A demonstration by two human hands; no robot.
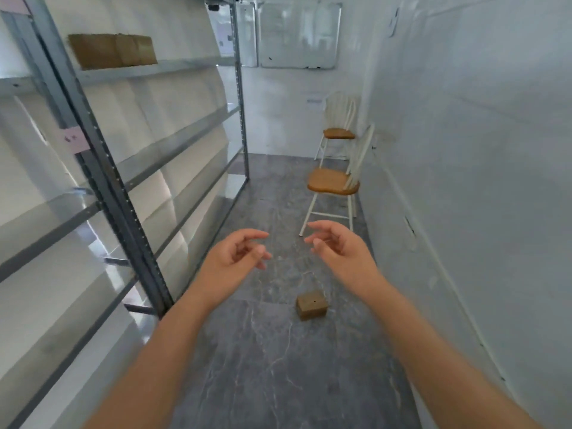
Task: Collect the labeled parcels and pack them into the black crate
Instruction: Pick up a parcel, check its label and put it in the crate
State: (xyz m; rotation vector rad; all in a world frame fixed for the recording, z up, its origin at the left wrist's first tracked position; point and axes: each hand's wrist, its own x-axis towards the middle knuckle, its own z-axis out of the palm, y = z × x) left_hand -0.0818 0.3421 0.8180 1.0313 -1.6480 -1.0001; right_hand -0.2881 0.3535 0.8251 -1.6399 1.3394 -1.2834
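In the head view, your left hand (235, 258) and right hand (340, 252) are held out in front, palms turned toward each other, fingers loosely curled and holding nothing. That spacing looks readied for taking a box by 2 sides. 1 brown parcel (312, 305) sits on the floor below and between them, apart from both hands, and is probably your nearest pickup. More brown parcels (113, 51) stand in a row on the upper shelf (185, 65) at your left. The black crate is not in view, and any labels are too blurred to read.
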